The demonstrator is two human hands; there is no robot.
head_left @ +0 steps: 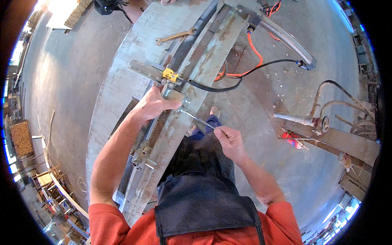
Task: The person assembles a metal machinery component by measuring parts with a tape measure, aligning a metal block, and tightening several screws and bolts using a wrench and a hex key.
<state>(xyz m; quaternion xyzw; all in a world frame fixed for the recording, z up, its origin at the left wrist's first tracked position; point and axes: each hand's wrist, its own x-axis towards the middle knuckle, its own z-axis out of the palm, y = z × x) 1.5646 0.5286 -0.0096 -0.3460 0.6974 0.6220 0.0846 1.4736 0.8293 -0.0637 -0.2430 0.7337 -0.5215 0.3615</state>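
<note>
My right hand (pixel 229 141) is closed round the near end of a slim metal rod-shaped tool (pixel 199 119). Its far end meets a bolt area on the side of a small metal block (pixel 174 95); whether it is a wrench or a hex key, I cannot tell. My left hand (pixel 155 105) grips that block, thumb laid along its near edge and fingers partly hidden behind it. The block sits on a long steel rail (pixel 192 75) with a toothed strip. Just beyond my left hand is a yellow fitting (pixel 170 74), with a black hose (pixel 220 89) running off to the right.
An open-ended wrench (pixel 175 36) lies on the grey metal table (pixel 110 90). A pneumatic cylinder (pixel 290 41) with orange hoses (pixel 256 49) juts out at the far right. Another person's dark-covered head (pixel 107 5) shows at the top. Right stands a steel beam (pixel 343 136) with a valve wheel.
</note>
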